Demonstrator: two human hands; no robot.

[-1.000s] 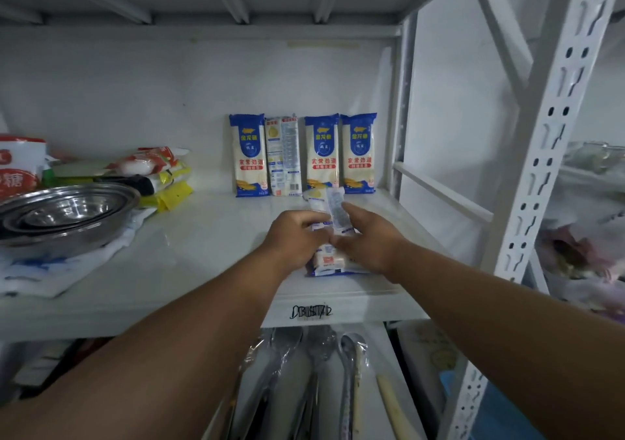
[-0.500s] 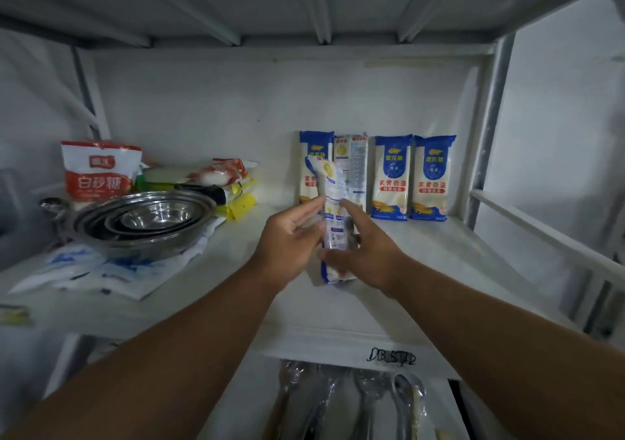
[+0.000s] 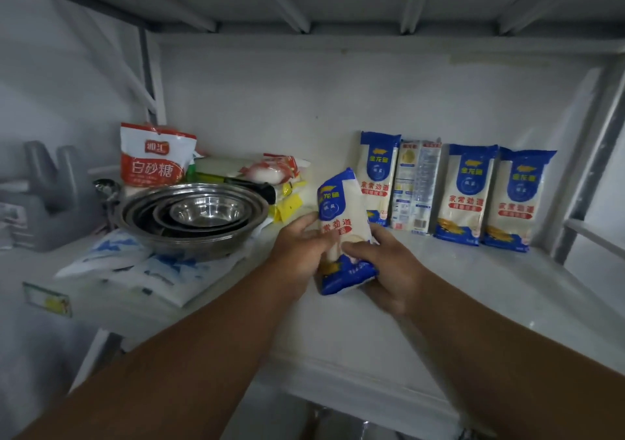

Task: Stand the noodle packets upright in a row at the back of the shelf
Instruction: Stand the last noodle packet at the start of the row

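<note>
While both hands grip the noodle packet [image 3: 341, 233] above mid-shelf, left hand [image 3: 301, 248] fingers wrap its left side, right hand [image 3: 382, 270] fingers clamp the lower end. Pkt is near upright, blue base down. Recommended: carry it to the back edge, seat the base flat just left of the four standing packets [image 3: 449, 192], lean vs. back wall, release once stable. Shelf [image 3: 507, 304] is white; nested steel bowls [image 3: 192, 216] and a sugar bag [image 3: 155, 155] occupy the back-left corner.
</note>
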